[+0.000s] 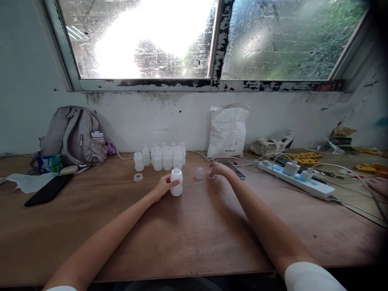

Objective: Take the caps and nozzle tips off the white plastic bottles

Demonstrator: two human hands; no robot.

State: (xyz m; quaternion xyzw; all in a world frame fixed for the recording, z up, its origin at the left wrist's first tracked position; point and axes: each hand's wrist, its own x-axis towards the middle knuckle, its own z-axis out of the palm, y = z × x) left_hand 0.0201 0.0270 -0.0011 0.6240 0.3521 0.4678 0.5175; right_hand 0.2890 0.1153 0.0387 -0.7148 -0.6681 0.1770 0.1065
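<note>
My left hand (pixel 164 186) is closed around a translucent white baby bottle (pixel 176 188) that stands upright on the table, its top uncapped. To the right, my right hand (pixel 218 169) has its fingers bent down at a clear plastic cap (pixel 208 175), seemingly pinching it; the fingertips are partly hidden. Just left of that hand lies another clear plastic cap (pixel 199 173). Behind my left hand, several similar bottles (pixel 167 158) stand grouped. One open bottle (pixel 138 161) is at the group's left end, with a translucent ring (pixel 138 177) in front of it.
A grey backpack (pixel 72 135) and a black phone (pixel 48 190) are on the left. A white plastic bag (pixel 228 131) leans on the wall, near another phone (pixel 232 169). A power strip (pixel 295 178) with cables lies right. Another person's hand (pixel 378 186) shows at the right edge.
</note>
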